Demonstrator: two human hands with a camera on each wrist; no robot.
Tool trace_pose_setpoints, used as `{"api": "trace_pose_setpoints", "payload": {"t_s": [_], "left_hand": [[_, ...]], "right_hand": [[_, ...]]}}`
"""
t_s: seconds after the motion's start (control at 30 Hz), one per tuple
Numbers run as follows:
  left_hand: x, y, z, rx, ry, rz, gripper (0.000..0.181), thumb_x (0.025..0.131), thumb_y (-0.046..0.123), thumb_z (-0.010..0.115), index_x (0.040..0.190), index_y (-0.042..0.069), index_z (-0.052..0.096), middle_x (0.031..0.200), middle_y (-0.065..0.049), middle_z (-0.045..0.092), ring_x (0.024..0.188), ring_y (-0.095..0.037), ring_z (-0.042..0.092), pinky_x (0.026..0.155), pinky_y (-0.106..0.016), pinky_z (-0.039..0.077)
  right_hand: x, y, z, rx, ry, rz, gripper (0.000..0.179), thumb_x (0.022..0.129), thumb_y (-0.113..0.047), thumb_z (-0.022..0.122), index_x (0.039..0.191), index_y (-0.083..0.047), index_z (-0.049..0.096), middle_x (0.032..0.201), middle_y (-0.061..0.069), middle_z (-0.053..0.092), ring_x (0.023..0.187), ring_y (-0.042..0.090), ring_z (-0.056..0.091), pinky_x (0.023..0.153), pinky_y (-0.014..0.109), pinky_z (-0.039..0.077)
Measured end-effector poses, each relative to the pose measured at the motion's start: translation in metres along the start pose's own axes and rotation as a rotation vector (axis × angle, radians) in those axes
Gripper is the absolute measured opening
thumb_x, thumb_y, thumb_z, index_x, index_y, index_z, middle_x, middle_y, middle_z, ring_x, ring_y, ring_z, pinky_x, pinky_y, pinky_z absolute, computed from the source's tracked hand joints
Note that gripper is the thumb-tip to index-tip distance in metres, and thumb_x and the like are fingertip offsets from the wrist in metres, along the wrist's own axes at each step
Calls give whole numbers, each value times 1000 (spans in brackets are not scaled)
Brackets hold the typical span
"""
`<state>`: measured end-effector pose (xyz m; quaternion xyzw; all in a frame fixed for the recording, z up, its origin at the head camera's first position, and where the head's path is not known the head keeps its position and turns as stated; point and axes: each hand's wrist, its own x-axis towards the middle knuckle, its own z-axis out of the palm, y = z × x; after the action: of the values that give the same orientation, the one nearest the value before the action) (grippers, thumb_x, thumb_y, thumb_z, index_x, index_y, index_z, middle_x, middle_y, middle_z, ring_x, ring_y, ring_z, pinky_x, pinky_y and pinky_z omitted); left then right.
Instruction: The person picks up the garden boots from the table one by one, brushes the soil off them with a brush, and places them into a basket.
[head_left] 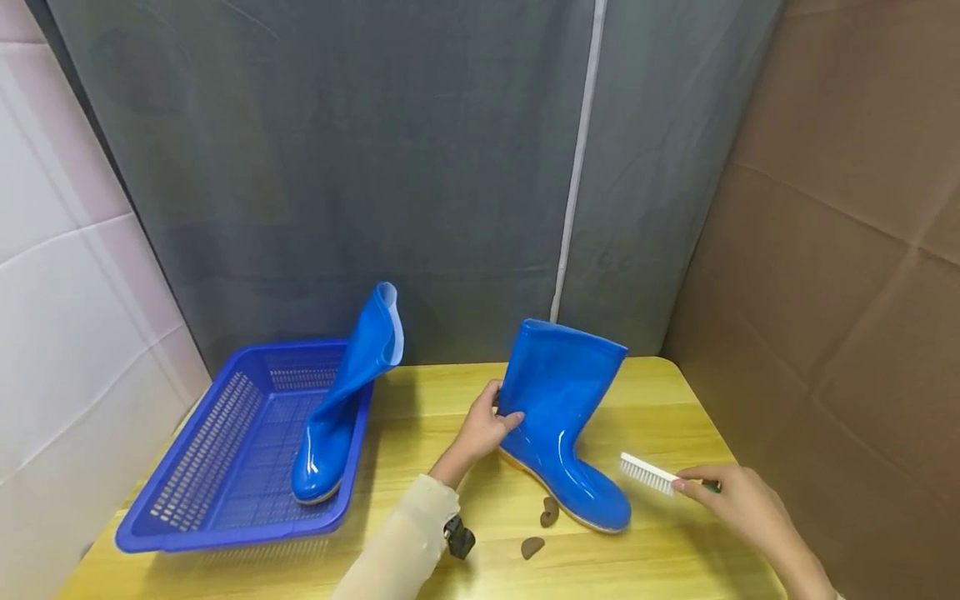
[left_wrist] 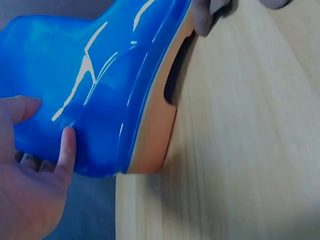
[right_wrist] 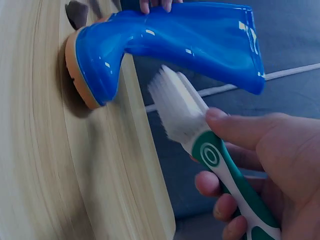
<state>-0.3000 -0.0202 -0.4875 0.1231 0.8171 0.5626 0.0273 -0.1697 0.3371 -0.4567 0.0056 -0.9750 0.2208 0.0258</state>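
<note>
A blue rubber boot (head_left: 564, 400) stands on the wooden table, its toe pointing to the right and toward me. My left hand (head_left: 483, 423) grips the back of its shaft above the heel; the left wrist view shows thumb and fingers around the boot (left_wrist: 107, 90). In my right hand (head_left: 742, 498) is a scrubbing brush (head_left: 647, 473) with white bristles and a green and white handle. The brush (right_wrist: 180, 102) is held to the right of the boot's toe, apart from it, bristles facing the boot.
Several brown lumps (head_left: 532, 547) lie on the table (head_left: 420, 433) beside the boot's sole. At the left is a blue plastic basket (head_left: 247, 533), with a second blue boot (head_left: 330, 442) leaning in it. A grey curtain (head_left: 360, 167) hangs behind the table.
</note>
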Motion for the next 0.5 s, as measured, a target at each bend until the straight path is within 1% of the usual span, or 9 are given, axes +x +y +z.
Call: {"api": "trace_pose_setpoints", "payload": {"t_s": [0.07, 0.13, 0.17, 0.2, 0.27, 0.3, 0.37, 0.43, 0.5], "left_hand": [[-2, 2, 3, -2, 6, 11, 53, 94, 17, 64, 141, 12, 40, 148, -19, 48, 135, -42, 48, 107, -61, 44], [-4, 2, 4, -22, 6, 28, 63, 91, 11, 64, 146, 14, 32, 151, -20, 44, 137, -44, 46, 108, -62, 42], [-5, 2, 5, -35, 6, 36, 68, 90, 9, 64, 148, 14, 29, 152, -20, 42, 138, -45, 45, 108, -63, 42], [-7, 2, 5, -49, 6, 47, 73, 89, 7, 64, 150, 15, 25, 153, -20, 40, 138, -46, 44, 108, -63, 42], [-9, 1, 5, -64, 10, 49, 79, 89, 7, 65, 153, 16, 20, 155, -19, 38, 138, -46, 44, 108, -63, 43], [-10, 1, 5, -67, 12, 42, 80, 89, 8, 65, 153, 17, 18, 155, -19, 38, 136, -45, 47, 107, -61, 45], [-11, 1, 5, -59, 15, 35, 77, 90, 12, 67, 151, 14, 21, 153, -21, 40, 126, -43, 56, 102, -57, 50], [-12, 1, 7, -28, 23, 36, 72, 90, 16, 68, 148, 10, 25, 149, -23, 44, 114, -38, 62, 96, -51, 55], [-13, 0, 10, 16, 48, 53, 70, 90, 18, 69, 146, 7, 28, 145, -24, 46, 106, -34, 64, 90, -45, 58]], "right_hand": [[4, -4, 2, 15, 14, 12, 38, 87, -62, 62, 105, -31, 76, 100, -1, 76, 76, 9, 57, 57, 27, 40], [9, -8, 4, 31, 25, 21, 40, 88, -61, 62, 108, -29, 76, 100, 1, 76, 73, 10, 54, 55, 26, 38], [11, -11, 5, 37, 31, 22, 41, 89, -61, 62, 109, -28, 76, 104, 2, 76, 73, 10, 54, 55, 26, 37], [13, -14, 6, 47, 29, 28, 41, 89, -61, 62, 109, -28, 76, 105, 2, 76, 71, 10, 53, 54, 26, 37], [17, -21, 9, 74, 25, 27, 43, 89, -59, 62, 112, -25, 76, 105, 4, 76, 68, 12, 50, 53, 27, 37], [20, -24, 11, 80, 27, 18, 44, 89, -59, 62, 113, -24, 75, 106, 4, 76, 70, 11, 53, 54, 27, 38], [24, -31, 14, 96, 31, 1, 46, 89, -60, 62, 113, -23, 75, 107, 4, 76, 71, 11, 55, 57, 27, 41], [27, -37, 16, 106, 39, -15, 46, 89, -59, 62, 113, -22, 76, 108, 4, 76, 71, 11, 55, 58, 26, 41], [28, -41, 17, 98, 47, -10, 47, 89, -60, 62, 112, -23, 76, 108, 4, 76, 71, 11, 54, 56, 26, 40]]}}
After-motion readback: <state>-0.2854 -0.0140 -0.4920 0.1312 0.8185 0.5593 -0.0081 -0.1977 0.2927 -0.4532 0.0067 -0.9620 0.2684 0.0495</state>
